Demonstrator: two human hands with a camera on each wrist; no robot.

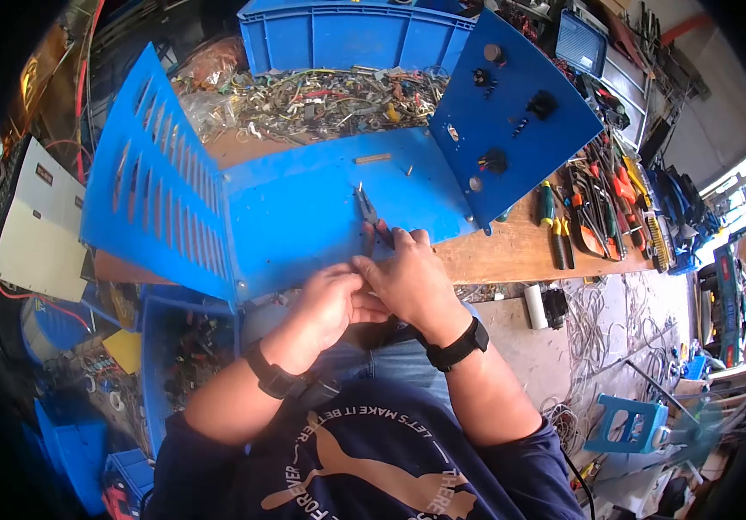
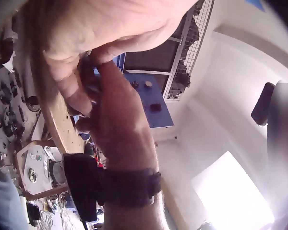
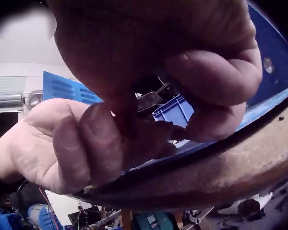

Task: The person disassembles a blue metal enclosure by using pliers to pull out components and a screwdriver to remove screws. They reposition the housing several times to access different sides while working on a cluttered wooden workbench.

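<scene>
In the head view a blue metal frame [image 1: 303, 195] with two raised sides lies across the bench. My right hand [image 1: 412, 282] has its fingers curled round the handles of pliers [image 1: 368, 208], whose nose points away over the sheet. A small metallic piece [image 1: 360, 186] shows at the nose. My left hand [image 1: 325, 303] is close against the right, fingers bent near the right thumb; whether it pinches anything is hidden. A tan strip [image 1: 373, 159] and a small brass-coloured pin [image 1: 409, 171] lie on the sheet. Both wrist views show the left hand [image 2: 110, 28] and right hand [image 3: 211, 81] meeting.
Behind the frame, loose small parts [image 1: 321, 100] are heaped before a blue crate [image 1: 360, 39]. Hand tools [image 1: 602, 199] crowd the bench's right side. Beyond the front edge are a blue stool [image 1: 628, 423], a white roll [image 1: 535, 307] and a bin [image 1: 191, 347] of parts.
</scene>
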